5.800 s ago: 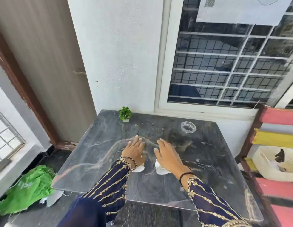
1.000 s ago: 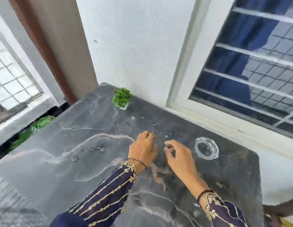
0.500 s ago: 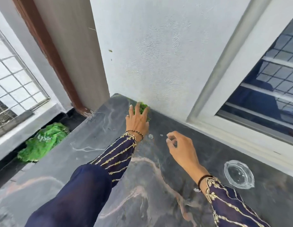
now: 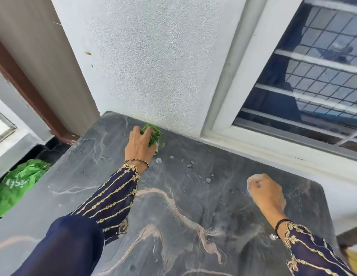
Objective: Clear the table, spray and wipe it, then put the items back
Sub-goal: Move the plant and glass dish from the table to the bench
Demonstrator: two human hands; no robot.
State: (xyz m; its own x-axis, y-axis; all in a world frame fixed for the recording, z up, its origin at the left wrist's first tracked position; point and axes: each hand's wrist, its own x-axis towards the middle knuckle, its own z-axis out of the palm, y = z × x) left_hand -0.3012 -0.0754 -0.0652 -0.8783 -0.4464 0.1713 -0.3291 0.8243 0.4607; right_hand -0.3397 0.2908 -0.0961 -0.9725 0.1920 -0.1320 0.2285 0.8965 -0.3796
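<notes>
Head view shows the left hand (image 4: 140,143) stretched out to the far edge of the dark marble table (image 4: 173,216), fingers wrapped around the small green plant (image 4: 155,134) that stands by the white wall (image 4: 153,66). Nearer, toward the table's right side, the right hand (image 4: 266,193) is curled down over the glass ashtray (image 4: 249,189), gripping it; only a sliver of glass shows.

The surface (image 4: 193,206) looks like dark polished stone with pale veins — smooth, a little glossy. The wall (image 4: 153,66) is rough white plaster. The sleeves (image 4: 113,196) are dark cloth with gold embroidery.
</notes>
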